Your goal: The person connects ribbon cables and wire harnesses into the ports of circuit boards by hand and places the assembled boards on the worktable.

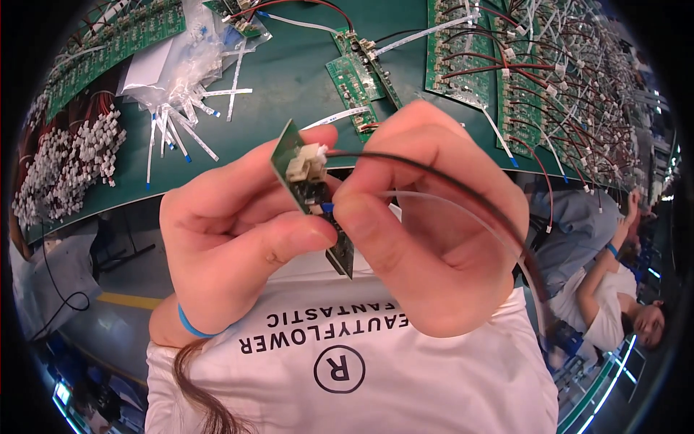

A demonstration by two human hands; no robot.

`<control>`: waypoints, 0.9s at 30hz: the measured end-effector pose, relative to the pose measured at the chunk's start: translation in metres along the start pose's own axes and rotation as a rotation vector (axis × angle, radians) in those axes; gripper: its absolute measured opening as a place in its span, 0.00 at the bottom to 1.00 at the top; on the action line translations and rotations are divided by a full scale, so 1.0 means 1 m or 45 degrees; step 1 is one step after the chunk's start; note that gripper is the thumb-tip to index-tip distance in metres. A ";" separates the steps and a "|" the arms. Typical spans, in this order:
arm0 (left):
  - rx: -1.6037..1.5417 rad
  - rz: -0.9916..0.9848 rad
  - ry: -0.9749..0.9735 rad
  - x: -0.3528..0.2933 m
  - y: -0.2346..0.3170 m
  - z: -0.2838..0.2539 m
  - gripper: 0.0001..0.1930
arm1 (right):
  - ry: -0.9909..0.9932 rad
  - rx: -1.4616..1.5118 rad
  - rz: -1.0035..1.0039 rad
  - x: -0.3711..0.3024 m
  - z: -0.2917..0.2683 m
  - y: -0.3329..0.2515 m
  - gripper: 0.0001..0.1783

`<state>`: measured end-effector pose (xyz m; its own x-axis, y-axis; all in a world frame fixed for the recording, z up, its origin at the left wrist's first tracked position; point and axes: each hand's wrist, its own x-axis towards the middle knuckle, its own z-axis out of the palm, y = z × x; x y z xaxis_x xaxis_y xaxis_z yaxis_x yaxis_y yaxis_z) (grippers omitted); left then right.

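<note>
My left hand (238, 228) is closed on a small green circuit board (284, 153), gripping it between thumb and fingers and tilting it on edge. A cream plug connector (308, 163) on the board has a dark red-and-black wire lead (423, 170) running from it to the right, over my right hand. At a socket below that connector, my right hand (448, 239) pinches the blue end of a flat ribbon cable (327, 207) between thumb and forefinger. The cable end touches the board; whether it is seated in the socket I cannot tell.
On the green table (289, 72) lie more boards (354, 87) straight ahead and wired board panels (463, 65) at the right. Loose flat cables in a plastic bag (181, 79) and a heap of white-plugged wires (72, 159) are on the left. Another person (603, 289) sits at right.
</note>
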<state>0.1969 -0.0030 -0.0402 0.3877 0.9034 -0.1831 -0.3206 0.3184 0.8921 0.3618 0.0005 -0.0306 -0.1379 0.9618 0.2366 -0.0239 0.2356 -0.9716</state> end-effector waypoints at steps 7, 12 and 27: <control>-0.089 -0.012 0.126 -0.002 0.002 0.006 0.29 | -0.112 -0.068 -0.042 0.001 -0.004 -0.002 0.07; -0.133 0.004 0.065 -0.001 0.001 0.006 0.28 | -0.004 0.005 0.028 0.001 0.003 -0.004 0.07; -0.165 -0.037 0.109 -0.006 0.002 0.002 0.26 | -0.067 0.009 0.073 0.003 0.005 -0.007 0.06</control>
<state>0.1955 -0.0080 -0.0369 0.3249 0.9127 -0.2477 -0.4216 0.3742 0.8260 0.3569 0.0011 -0.0231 -0.1907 0.9650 0.1798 -0.0215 0.1790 -0.9836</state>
